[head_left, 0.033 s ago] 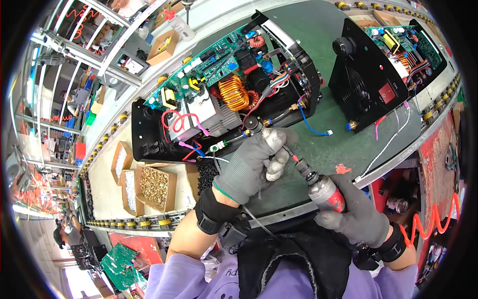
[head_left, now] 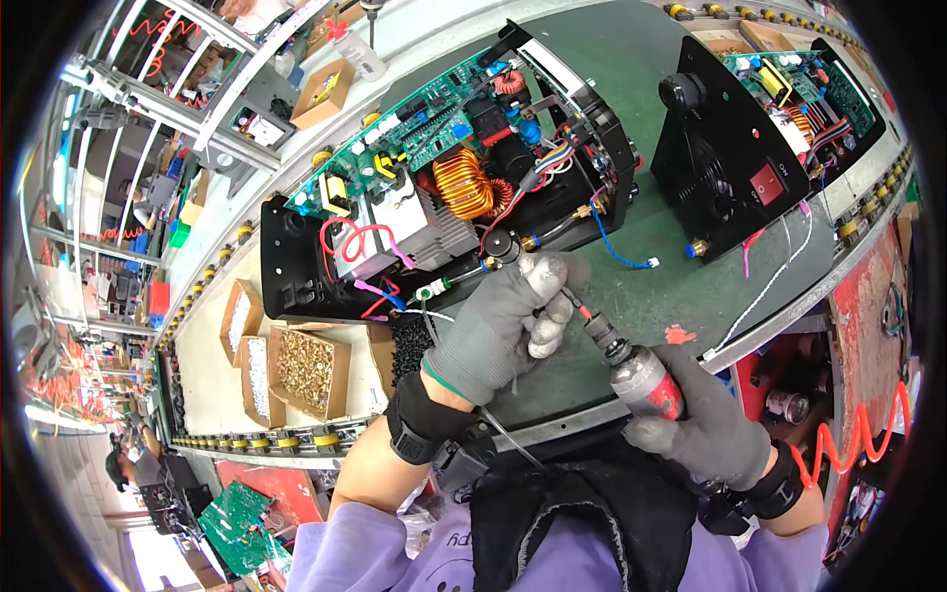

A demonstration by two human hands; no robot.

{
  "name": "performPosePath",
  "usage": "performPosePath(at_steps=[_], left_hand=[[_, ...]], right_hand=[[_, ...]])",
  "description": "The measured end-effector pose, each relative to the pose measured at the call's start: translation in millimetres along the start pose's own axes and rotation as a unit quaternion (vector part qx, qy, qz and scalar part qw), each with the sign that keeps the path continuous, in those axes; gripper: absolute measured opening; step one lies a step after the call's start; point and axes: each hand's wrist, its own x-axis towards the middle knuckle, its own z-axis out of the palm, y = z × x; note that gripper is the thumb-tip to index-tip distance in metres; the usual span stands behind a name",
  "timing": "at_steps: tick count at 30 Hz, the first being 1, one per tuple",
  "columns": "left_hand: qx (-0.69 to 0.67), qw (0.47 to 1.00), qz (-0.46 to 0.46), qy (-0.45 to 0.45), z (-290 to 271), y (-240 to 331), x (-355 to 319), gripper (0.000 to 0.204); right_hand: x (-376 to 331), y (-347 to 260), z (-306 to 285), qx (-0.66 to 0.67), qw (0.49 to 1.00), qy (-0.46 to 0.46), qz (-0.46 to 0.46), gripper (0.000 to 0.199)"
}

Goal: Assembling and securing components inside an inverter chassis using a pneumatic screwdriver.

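A red-and-silver cylindrical powered screwdriver (head_left: 646, 380) is gripped in the right hand (head_left: 705, 434), which wears a grey knit glove and is closed fully around the tool's body. The tool's long axis runs from about four o'clock, at the right hand, up toward ten o'clock, with its thin dark bit (head_left: 582, 314) leading. The bit passes between the curled fingers of the left hand (head_left: 498, 326), also in a grey knit glove, which is loosely closed around the bit near its tip and steadies it; whether a screw is pinched there cannot be told.

From the hands, the open black metal chassis with green circuit boards and a copper-wound coil (head_left: 444, 187) lies at about eleven o'clock. Its near edge, where a brass terminal (head_left: 490, 262) sits, is just beside the left hand's knuckles, so the left hand is the nearer of the two; the right hand is well apart from the chassis, at the lower edge of the green work surface (head_left: 631, 296).

At nine o'clock from the left hand, an open cardboard box of brass-coloured screws (head_left: 308, 370) is seen. A second black chassis with a red switch (head_left: 735, 168) stands at one o'clock.
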Motion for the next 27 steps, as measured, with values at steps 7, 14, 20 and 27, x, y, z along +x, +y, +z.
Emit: performPosePath(at_steps=[7,14,20,27], left_hand=[[0.067,0.993,-0.065,0.075,28,14,-13,0.062],[0.613,0.712,0.312,0.144,58,140,-18,0.057],[0.867,0.471,0.110,0.123,73,194,63,0.053],[0.824,0.564,0.032,0.045,66,223,99,0.047]], right_hand=[[4,4,0,0.035,0.999,0.007,-0.026,0.061],[39,4,-10,0.109,0.992,0.067,0.014,0.055],[63,3,-7,0.179,0.979,0.074,0.065,0.046],[75,2,-10,0.167,0.977,0.094,0.092,0.046]])
